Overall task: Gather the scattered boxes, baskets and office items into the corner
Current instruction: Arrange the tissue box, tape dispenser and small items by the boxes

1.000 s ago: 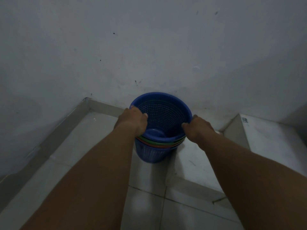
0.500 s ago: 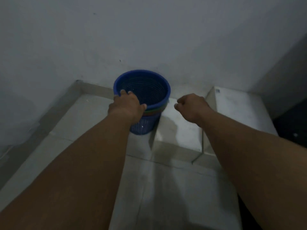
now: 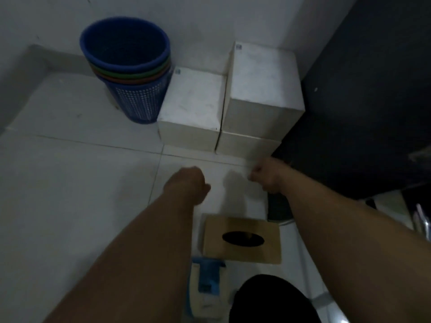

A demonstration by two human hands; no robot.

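Single head-worn view, close, steeply down at the floor (image 3: 77, 173).

Both arms reach forward, left hand (image 3: 187, 183) and right hand (image 3: 265, 175) curled into empty fists

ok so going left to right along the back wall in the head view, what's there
baskets → low white box → stacked white boxes → dark panel

blue perforated baskets (image 3: 130, 73) (green, red rims), white boxes (image 3: 193, 106)
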